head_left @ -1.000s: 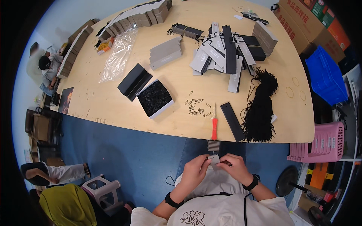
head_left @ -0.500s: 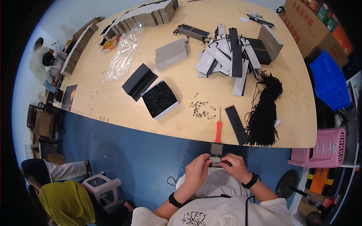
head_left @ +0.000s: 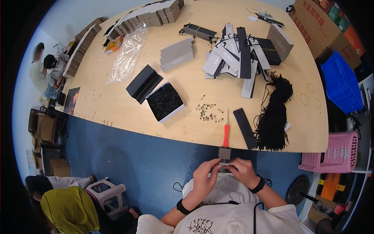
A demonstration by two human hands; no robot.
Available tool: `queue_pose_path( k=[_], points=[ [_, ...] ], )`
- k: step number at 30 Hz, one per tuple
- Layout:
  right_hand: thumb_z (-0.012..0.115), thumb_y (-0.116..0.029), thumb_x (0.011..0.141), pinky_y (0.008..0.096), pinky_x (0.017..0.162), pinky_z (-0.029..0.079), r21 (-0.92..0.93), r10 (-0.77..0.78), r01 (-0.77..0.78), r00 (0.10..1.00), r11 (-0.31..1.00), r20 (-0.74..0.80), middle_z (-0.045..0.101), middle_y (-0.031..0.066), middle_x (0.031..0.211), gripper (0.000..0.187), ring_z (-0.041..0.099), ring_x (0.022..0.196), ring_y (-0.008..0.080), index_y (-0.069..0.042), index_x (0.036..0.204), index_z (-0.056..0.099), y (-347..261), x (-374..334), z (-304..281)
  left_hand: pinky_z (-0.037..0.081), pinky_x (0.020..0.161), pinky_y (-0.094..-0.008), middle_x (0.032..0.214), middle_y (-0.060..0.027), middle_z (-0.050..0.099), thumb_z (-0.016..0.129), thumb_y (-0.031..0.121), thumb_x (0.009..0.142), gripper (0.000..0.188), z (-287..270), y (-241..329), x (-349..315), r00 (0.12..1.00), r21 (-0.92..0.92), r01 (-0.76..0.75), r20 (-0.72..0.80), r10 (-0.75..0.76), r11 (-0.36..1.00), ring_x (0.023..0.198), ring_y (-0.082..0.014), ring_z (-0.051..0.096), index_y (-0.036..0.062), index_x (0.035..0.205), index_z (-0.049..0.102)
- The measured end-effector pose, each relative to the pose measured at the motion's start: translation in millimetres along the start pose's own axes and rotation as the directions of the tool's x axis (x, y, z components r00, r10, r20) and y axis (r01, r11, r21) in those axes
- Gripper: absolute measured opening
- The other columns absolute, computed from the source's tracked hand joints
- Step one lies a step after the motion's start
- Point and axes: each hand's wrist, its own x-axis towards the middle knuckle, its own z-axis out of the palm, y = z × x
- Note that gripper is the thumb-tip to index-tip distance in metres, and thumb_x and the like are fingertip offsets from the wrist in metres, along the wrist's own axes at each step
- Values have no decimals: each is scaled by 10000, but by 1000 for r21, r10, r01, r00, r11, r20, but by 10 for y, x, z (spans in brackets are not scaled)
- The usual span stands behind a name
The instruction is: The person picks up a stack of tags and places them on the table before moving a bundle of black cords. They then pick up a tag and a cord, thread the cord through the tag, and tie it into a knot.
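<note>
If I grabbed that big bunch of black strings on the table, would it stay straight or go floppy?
The bunch of black strings would probably flop and sag, because it's made of many thin, wavy strands. It likely wouldn't roll easily, since its outline is uneven and shaggy. Some strands might snag, as loose ones poke out along its edges.

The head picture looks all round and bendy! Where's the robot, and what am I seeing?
There's no robot: these are a person's left hand and right hand. A wide fisheye camera on their head looks down, so straight edges bend. On the table lie a pile of grey and black tags, a bundle of black cords, a red-handled tool and an open box of tiny black things. Both hands pinch a small grey piece near the table's edge; I can't tell what it is.
</note>
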Motion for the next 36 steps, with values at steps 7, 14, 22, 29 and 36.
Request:
queue_pose_path(
  k=[7, 14, 22, 29, 36],
  points=[
    [800, -113, 746, 327, 506, 501, -5, -58, 58, 998, 998, 13, 638, 81, 724, 183, 642, 578, 235, -27, 828, 661, 26, 18, 9, 537, 709, -277, 938, -143, 718, 711, -4, 840, 158, -25, 34, 28, 1000, 4, 13, -16, -13, 1000, 804, -223, 712, -15, 995, 685],
    [765, -44, 758, 338, 553, 506, 28, 52, -53, 998, 998, 42, 659, 112, 757, 131, 644, 622, 266, -10, 857, 687, 22, 38, -19, 531, 668, -284, 875, -138, 702, 718, -22, 822, 132, 16, 42, 99, 997, 64, -26, -74, 31, 998, 752, -229, 700, -14, 947, 676],
    [737, -137, 812, 349, 541, 510, -52, 56, -55, 998, 997, 25, 647, 89, 721, 121, 646, 601, 265, -37, 845, 676, -13, 174, -70, 519, 645, -297, 837, -118, 674, 735, -5, 805, 138, 23, 29, 170, 994, 101, -66, -82, 75, 993, 714, -230, 673, 3, 910, 646],
    [757, -163, 767, 338, 589, 542, -78, 245, -246, 969, 966, -30, 668, 83, 736, 193, 682, 653, 251, -47, 867, 639, -123, 178, -43, 516, 652, -295, 839, -118, 658, 712, -9, 807, 143, -202, -36, 243, 987, 129, -100, -108, 115, 987, 724, -225, 664, 2, 925, 631],
    [747, -239, 807, 351, 548, 527, -107, 346, -342, 938, 934, 19, 665, 80, 713, 226, 667, 609, 266, -51, 822, 622, -181, 162, -54, 454, 553, -267, 781, -94, 608, 624, -3, 873, 35, -1130, -229, 898, 892, 380, 14, -423, 161, 925, 615, -174, 569, 12, 905, 628]
  ],
)
